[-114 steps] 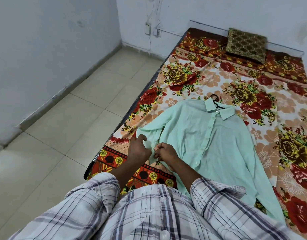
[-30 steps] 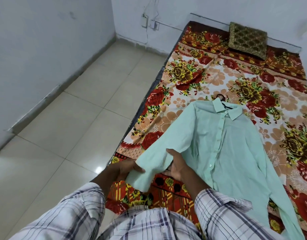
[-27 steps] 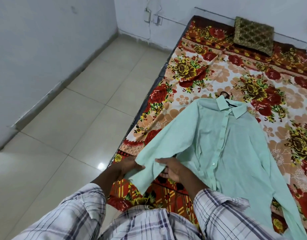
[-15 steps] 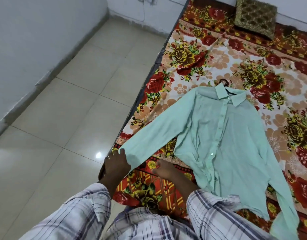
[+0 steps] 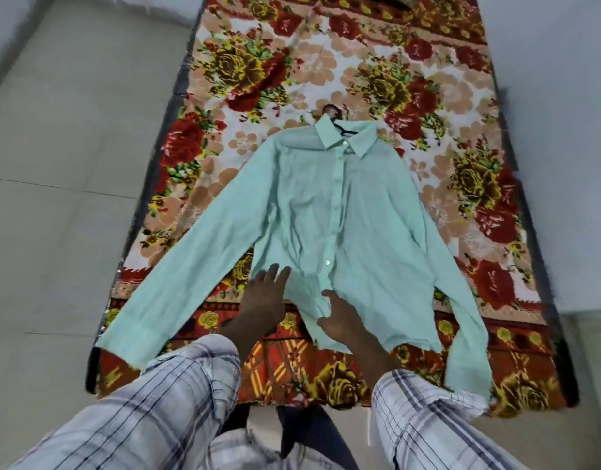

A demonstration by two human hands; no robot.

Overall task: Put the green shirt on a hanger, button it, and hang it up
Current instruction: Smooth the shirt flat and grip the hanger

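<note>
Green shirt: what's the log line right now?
pale green button-up shirt on floral bedsheet | left hand at hem | right hand on lower front

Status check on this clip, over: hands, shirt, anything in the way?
Left hand open, fingers flat at hem. Right hand on lower placket, grip unclear. Green shirt flat on bedspread, hanger showing at collar. Nothing blocking.

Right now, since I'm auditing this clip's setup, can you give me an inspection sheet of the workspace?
Surface: bed with a red-and-yellow floral sheet, flat.
Job's things: mint-green long-sleeved button shirt spread face up, sleeves out; black hanger inside it, showing at the collar.
Clutter: nothing seen.
Hands: left hand flat at the shirt's hem; right hand on the lower front, grip unclear.
Cables: nothing seen.
Surroundings: pale tiled floor to the left; white wall to the right.
</note>
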